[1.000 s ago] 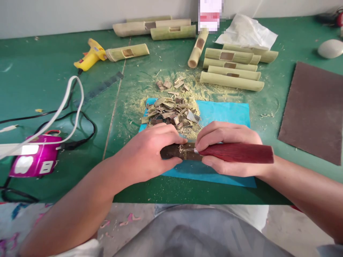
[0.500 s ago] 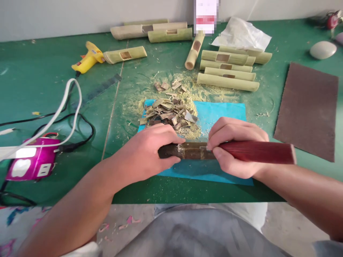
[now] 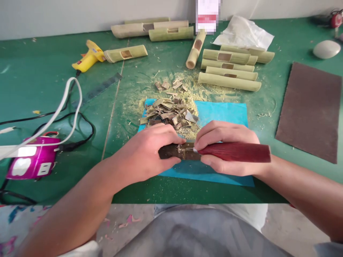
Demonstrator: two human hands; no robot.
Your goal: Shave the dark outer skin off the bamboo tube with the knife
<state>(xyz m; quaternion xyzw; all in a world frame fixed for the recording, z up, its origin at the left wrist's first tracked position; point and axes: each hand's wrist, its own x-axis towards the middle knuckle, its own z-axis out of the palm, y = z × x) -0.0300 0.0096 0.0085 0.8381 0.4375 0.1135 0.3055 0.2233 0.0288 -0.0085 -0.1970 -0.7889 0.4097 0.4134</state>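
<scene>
While the dark tube [image 3: 189, 155] is clasped at its left end by fingers of the left hand [image 3: 150, 150], those of the right hand [image 3: 232, 135] grip a red-handled tool [image 3: 238, 152] against it, both over a blue sheet [image 3: 222, 113] bearing heaped chips [image 3: 171, 112].

I have both forearms [image 3: 88, 192] angled inward, the left hand [image 3: 150, 148] clamped, the right hand [image 3: 230, 135] curled into a pinch.
</scene>
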